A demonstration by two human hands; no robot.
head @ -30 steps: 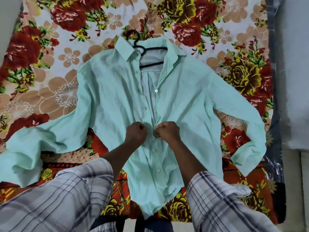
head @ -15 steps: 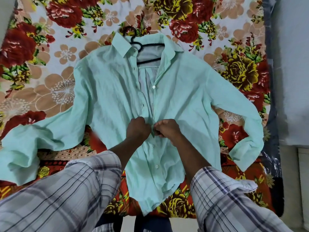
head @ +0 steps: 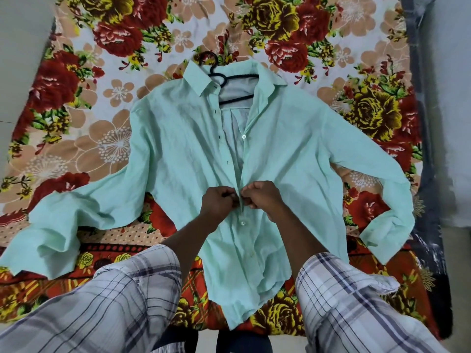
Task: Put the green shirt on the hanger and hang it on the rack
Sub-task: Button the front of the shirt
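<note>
The step in hand looks like buttoning, so the two front edges should be held level and the button eased through its hole without tugging the collar off the thin black plastic hanger (head: 240, 76) inside the neck. The pale green long-sleeved shirt (head: 293, 154) lies flat, front up, on the red-and-yellow floral bedsheet (head: 102, 143). The left hand (head: 219, 202) and right hand (head: 265, 197), fingers curled, each pinch the front edge at mid-chest, knuckles nearly touching.

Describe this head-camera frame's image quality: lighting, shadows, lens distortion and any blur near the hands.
Head view: soft, even light, no hard shadows on the green shirt; head view: the wide-angle lens bows the floral bedsheet at its edges; head view: left hand and right hand, pinching the shirt front, look slightly soft; the black hanger in the collar is traceable.
</note>
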